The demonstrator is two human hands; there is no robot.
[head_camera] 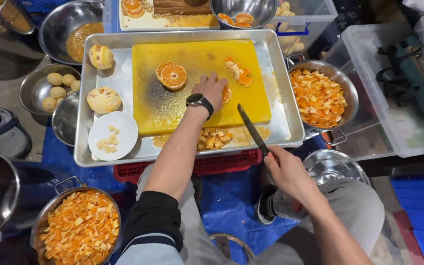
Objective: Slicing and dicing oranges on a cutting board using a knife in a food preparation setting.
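My left hand [212, 90], with a black watch on the wrist, rests on a peeled orange half [226, 94] on the yellow cutting board [192, 105]. My right hand [283, 169] grips a knife [252, 130] by its handle; the blade points up and left over the board's near right corner, apart from the fruit. Another cut orange half [172, 76] lies face up on the board to the left. A few small orange pieces [239, 72] sit near the board's far side. The board lies in a large steel tray [283, 88].
Two peeled whole fruits [103, 99] and a white plate of seeds [113, 135] sit in the tray's left part. Pans of diced orange stand at the right [320, 95] and lower left [80, 228]. Steel bowls, one holding small peeled fruits [60, 86], crowd the left. Clear bins stand right.
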